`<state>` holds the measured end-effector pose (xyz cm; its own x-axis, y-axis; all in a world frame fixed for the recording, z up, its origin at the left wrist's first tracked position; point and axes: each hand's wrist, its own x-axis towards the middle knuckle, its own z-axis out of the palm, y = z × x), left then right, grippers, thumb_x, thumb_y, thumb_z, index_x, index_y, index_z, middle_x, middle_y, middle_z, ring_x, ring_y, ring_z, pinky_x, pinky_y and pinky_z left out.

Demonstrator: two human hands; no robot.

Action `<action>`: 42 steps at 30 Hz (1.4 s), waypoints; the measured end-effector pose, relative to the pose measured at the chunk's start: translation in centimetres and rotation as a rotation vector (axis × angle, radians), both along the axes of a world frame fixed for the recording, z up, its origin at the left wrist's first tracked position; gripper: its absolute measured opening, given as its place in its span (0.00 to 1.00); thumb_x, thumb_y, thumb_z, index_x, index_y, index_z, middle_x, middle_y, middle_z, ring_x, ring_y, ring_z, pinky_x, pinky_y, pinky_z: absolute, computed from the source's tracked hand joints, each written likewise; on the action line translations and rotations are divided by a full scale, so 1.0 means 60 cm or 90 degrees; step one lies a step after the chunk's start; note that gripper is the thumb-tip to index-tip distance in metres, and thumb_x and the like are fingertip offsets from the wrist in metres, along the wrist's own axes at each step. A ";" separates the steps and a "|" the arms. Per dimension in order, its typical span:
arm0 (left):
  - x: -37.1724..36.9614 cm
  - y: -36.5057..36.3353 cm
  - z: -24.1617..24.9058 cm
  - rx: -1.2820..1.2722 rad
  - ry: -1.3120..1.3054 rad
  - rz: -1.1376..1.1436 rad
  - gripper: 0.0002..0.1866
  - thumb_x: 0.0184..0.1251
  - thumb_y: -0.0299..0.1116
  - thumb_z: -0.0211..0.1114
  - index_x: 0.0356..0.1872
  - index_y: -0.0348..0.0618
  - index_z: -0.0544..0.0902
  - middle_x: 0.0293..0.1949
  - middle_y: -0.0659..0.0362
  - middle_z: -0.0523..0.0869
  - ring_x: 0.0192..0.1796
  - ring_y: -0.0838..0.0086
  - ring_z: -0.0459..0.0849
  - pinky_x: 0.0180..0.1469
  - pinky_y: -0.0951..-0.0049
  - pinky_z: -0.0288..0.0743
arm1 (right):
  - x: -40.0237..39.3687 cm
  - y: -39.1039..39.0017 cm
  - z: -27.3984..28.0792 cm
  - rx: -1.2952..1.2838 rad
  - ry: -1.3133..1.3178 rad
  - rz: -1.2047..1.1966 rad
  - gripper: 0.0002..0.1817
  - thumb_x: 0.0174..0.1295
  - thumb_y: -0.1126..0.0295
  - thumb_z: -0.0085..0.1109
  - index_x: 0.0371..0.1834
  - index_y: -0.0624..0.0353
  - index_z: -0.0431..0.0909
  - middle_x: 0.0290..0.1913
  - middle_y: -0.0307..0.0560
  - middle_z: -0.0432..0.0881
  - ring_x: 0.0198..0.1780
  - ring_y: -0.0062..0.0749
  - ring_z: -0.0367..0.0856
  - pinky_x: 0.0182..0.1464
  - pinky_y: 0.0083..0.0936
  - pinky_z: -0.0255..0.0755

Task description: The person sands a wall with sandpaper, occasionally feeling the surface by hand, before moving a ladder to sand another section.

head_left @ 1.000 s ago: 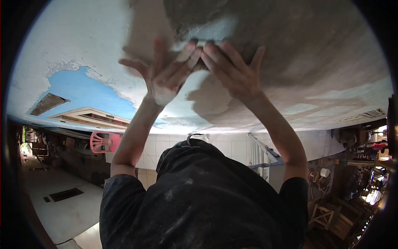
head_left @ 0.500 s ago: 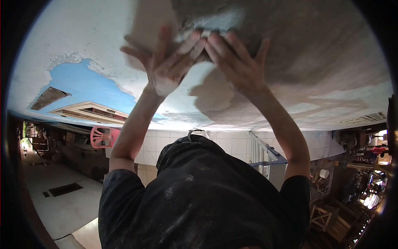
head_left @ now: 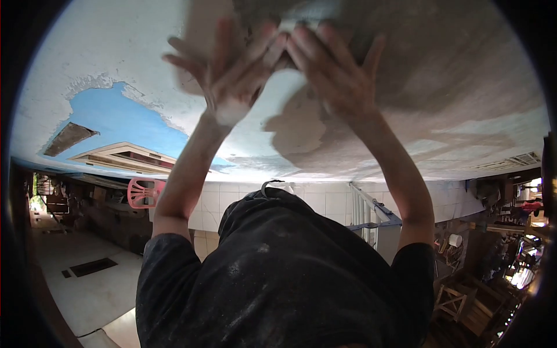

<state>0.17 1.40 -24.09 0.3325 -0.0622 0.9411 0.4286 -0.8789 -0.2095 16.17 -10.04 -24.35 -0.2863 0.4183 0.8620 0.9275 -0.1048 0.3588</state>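
Note:
My left hand and my right hand are raised against a patchy grey and white wall, their inner fingertips close together. Between and behind these fingertips shows a pale, blurred thing that both hands seem to press on; its shape is mostly hidden. The outer fingers of each hand are spread away from it. Darker grey patches and shadows lie around the hands, and a bare blue area shows at the left.
A pink plastic chair stands left, beyond my left arm. White metal rails with blue parts stand near my right arm, by white tiles. Wooden furniture is at lower right.
Both hands have moved a little further up in the view, side by side, with their fingertips still close together. The pale thing at the fingertips has moved up with them.

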 end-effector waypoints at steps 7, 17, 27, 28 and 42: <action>-0.010 0.002 -0.075 -0.026 0.040 -0.013 0.19 0.60 0.48 0.63 0.54 0.67 0.81 0.64 0.78 0.73 0.72 0.66 0.64 0.63 0.30 0.09 | -0.002 0.001 -0.068 -0.023 -0.007 -0.019 0.20 0.64 0.57 0.47 0.60 0.34 0.74 0.66 0.21 0.71 0.70 0.19 0.63 0.72 0.62 0.28; 0.009 -0.008 -0.016 -0.025 -0.012 -0.009 0.19 0.61 0.46 0.62 0.56 0.69 0.80 0.62 0.78 0.76 0.72 0.64 0.63 0.63 0.30 0.08 | -0.003 -0.001 -0.001 0.006 0.056 0.006 0.20 0.63 0.59 0.50 0.60 0.34 0.74 0.66 0.21 0.70 0.70 0.19 0.62 0.71 0.65 0.25; -0.006 0.001 -0.056 -0.035 -0.029 -0.019 0.16 0.62 0.45 0.63 0.52 0.67 0.83 0.62 0.76 0.76 0.73 0.62 0.61 0.64 0.31 0.07 | 0.005 -0.003 -0.052 -0.046 -0.013 0.038 0.21 0.64 0.59 0.48 0.62 0.34 0.72 0.66 0.22 0.70 0.70 0.18 0.62 0.69 0.66 0.33; -0.005 0.001 -0.040 -0.031 -0.042 -0.019 0.15 0.62 0.44 0.63 0.51 0.67 0.83 0.61 0.76 0.77 0.73 0.61 0.60 0.64 0.32 0.07 | 0.000 -0.003 -0.029 -0.032 0.003 0.032 0.21 0.64 0.59 0.48 0.62 0.35 0.72 0.66 0.22 0.70 0.70 0.18 0.63 0.69 0.66 0.33; -0.019 0.011 -0.059 -0.030 -0.006 0.034 0.17 0.59 0.50 0.64 0.51 0.70 0.83 0.54 0.75 0.83 0.73 0.60 0.59 0.64 0.31 0.09 | -0.015 0.001 -0.019 -0.027 0.026 0.023 0.22 0.63 0.57 0.50 0.62 0.34 0.72 0.65 0.21 0.71 0.68 0.15 0.65 0.71 0.63 0.32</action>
<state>-0.95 2.09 -27.65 0.3246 -0.0002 0.9459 0.4776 -0.8631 -0.1641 15.27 -9.98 -25.51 -0.2669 0.4443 0.8552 0.9443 -0.0568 0.3242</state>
